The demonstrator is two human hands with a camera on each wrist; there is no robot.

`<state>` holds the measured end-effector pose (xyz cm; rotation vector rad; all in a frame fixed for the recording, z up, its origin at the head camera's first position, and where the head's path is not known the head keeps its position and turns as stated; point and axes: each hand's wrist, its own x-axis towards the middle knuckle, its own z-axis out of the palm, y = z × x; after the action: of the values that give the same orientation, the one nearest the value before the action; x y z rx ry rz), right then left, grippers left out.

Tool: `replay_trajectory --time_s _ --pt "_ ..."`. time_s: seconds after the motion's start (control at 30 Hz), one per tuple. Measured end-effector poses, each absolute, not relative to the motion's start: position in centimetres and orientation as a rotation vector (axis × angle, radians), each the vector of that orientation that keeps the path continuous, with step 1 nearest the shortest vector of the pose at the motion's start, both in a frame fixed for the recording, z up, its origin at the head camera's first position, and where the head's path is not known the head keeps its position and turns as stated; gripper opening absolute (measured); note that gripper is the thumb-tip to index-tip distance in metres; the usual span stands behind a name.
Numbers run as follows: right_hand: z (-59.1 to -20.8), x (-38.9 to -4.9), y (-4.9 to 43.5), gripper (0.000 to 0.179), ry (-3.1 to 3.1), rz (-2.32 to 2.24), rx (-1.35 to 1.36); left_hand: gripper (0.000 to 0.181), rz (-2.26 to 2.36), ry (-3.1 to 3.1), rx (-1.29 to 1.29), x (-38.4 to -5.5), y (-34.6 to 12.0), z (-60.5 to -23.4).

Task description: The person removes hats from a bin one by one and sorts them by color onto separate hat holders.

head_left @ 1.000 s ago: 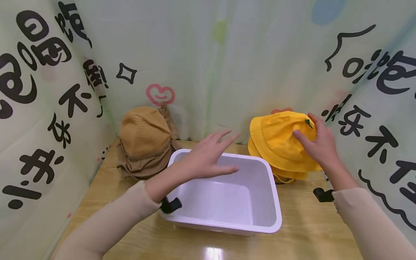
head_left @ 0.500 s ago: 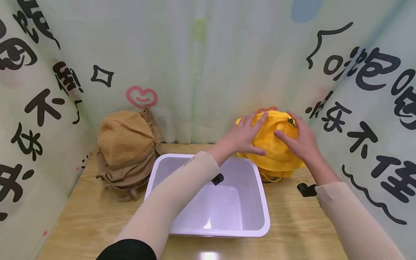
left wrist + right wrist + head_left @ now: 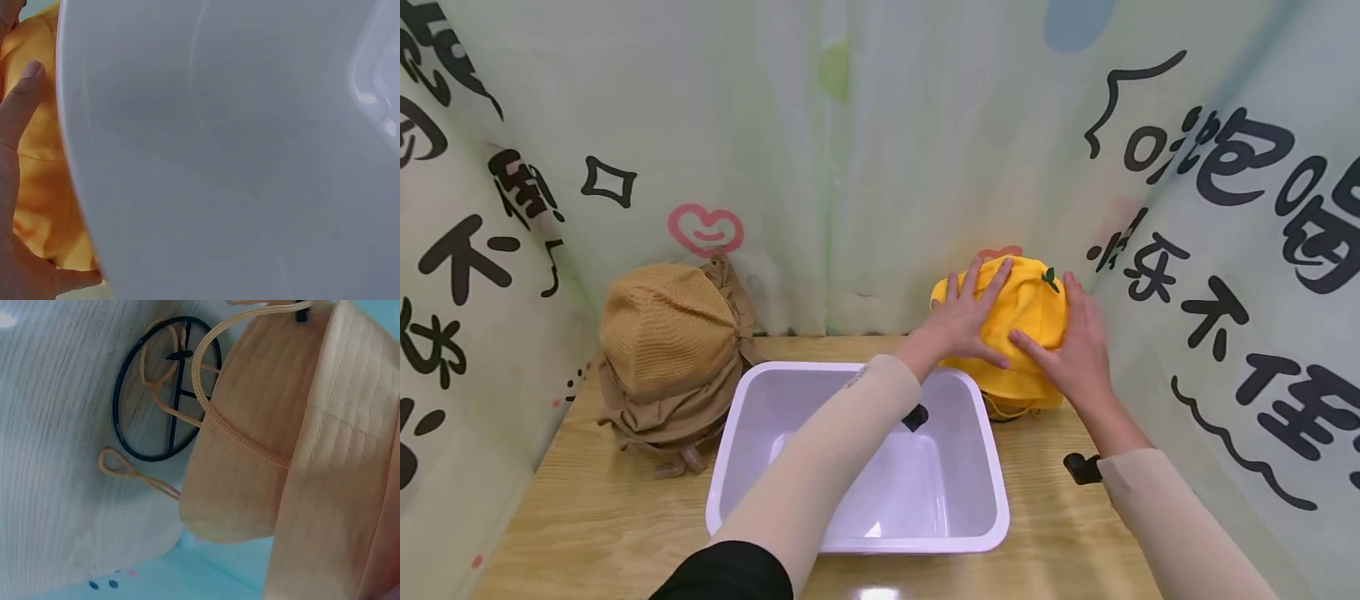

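Note:
A yellow bucket hat (image 3: 1037, 304) with a small green leaf on its crown stands behind the tub at the right. My left hand (image 3: 958, 323) rests on its left front with fingers spread and straight. On the opposite side my right hand (image 3: 1081, 354) presses against it, thumb across the front and long fingers along the right edge. In the right wrist view, one brim (image 3: 344, 469) overlaps another brim (image 3: 240, 456), with a cord (image 3: 240, 440) looped beneath. A black wire stand (image 3: 116, 394) shows on the table there. The left wrist view catches my fingers (image 3: 22, 94) against yellow cloth.
A lilac plastic tub (image 3: 917, 546) sits in front of the hat, under my left forearm. Left of it stands a brown hat (image 3: 666, 325) with a cloth flap. Printed curtains (image 3: 790, 167) enclose the wooden table (image 3: 587, 517) at the back and sides.
My left hand has moved from over the tub to the yellow hat. My right hand has pressed inward, narrowing the hat's right side. The head view has shifted rightward.

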<state>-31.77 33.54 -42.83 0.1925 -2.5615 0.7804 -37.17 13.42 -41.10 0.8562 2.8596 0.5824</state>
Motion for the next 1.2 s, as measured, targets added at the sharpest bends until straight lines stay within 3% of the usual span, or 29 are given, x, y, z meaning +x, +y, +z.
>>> replay_trajectory --time_s 0.4,0.8,1.0,1.2 --pt "-45.2 -32.8 33.3 0.121 -2.802 0.888 0.097 0.148 0.638 2.778 0.804 -37.6 13.2 -43.4" --pt "-43.6 -34.3 33.5 0.110 -2.808 0.967 0.174 0.142 0.722 2.756 0.905 -37.9 13.1 -43.2" --pt "-45.0 -34.2 34.1 0.122 -2.851 1.015 0.083 0.141 0.841 2.701 0.811 -37.8 12.9 -44.4" --pt "-45.3 -33.7 34.1 0.125 -2.776 0.979 0.158 0.141 0.796 2.767 0.980 -38.0 11.8 -45.0"
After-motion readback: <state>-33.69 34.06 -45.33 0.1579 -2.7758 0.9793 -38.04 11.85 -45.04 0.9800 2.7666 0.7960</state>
